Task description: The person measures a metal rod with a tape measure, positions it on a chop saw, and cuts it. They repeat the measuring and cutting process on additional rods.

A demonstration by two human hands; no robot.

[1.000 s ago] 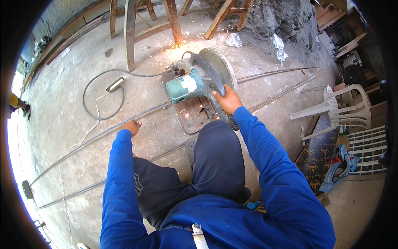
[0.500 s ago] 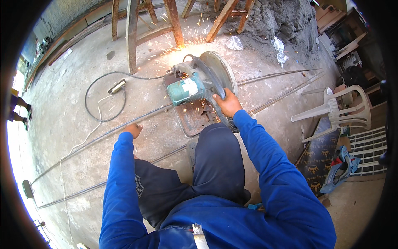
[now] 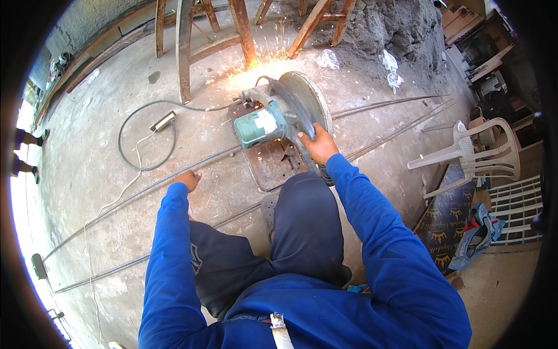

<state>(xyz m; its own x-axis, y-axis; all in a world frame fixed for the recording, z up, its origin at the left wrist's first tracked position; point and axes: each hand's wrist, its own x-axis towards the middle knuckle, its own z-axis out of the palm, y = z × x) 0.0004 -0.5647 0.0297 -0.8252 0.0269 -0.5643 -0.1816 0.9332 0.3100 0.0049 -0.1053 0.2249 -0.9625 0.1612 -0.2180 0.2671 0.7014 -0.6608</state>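
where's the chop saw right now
In the head view, the chop saw sits on the floor just above centre, beyond the raised knee, the right hand gripping its handle, sparks at its far side.

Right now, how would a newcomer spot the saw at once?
Start at the wooden legs at the top. Between them and the person's right knee, the saw sits on a rusty base, handle in the right hand. Unlike the thin rods nearby, it has a teal motor and large pale disc.
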